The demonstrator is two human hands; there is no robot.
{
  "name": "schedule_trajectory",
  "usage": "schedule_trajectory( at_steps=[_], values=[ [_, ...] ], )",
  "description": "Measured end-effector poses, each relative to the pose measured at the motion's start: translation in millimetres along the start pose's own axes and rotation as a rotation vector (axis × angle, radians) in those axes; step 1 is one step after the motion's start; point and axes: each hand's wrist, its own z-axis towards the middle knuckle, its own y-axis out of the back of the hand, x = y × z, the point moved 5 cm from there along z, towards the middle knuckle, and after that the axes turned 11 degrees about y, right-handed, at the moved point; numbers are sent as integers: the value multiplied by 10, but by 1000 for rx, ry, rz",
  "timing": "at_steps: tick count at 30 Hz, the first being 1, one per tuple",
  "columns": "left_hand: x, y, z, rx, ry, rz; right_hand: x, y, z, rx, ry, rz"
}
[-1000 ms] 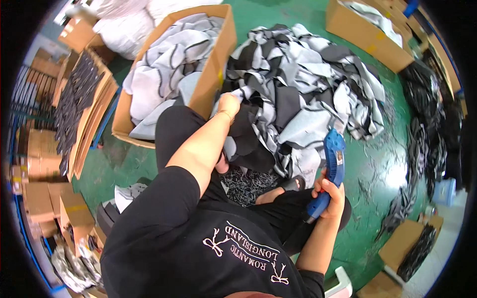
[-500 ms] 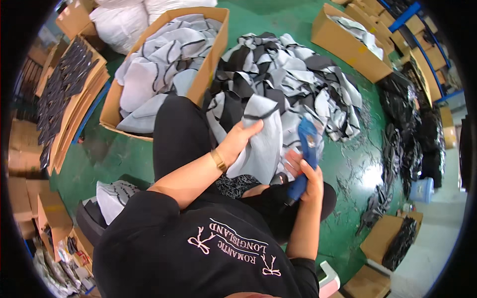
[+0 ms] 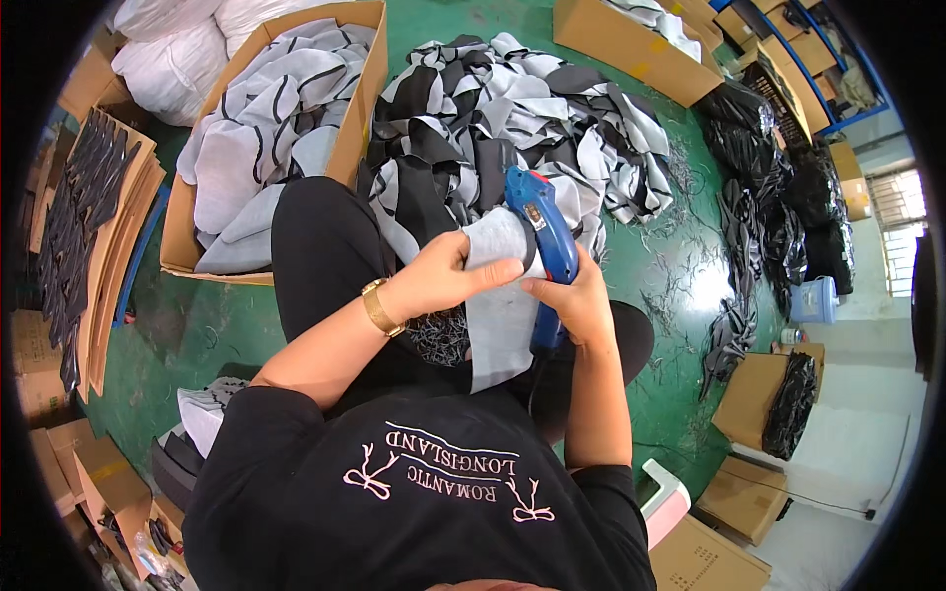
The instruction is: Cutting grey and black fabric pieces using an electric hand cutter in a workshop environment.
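Mid-frame, the left hand point(image 3: 434, 276) pinches grey cloth point(image 3: 498, 335), long axis running down-frame; the right hand's point(image 3: 581, 303) fingers clamp a blue power tool point(image 3: 555, 236) just rightward.

Gold band point(image 3: 380, 307) at the wrist of the left hand point(image 3: 436, 276); behind it, black short-sleeved tee point(image 3: 414, 532), pale pink lettering point(image 3: 453, 483) between two bows point(image 3: 369, 483); black trousers point(image 3: 323, 241).

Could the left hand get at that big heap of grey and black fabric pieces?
Probably yes: the heap lies just ahead of the left hand, nothing solid between, though the light grey fabric piece that hand holds may hamper grasping.
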Motion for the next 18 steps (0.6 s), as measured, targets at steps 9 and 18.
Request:
schedule_trajectory(
  at_steps=[9, 18],
  values=[
    [336, 322, 11, -221, 186, -399, 129, -43, -111, -57, -32, 147],
    [360, 160, -44, -75, 263, -484, 49, -272, -206, -20, -9, -120]
  ],
)
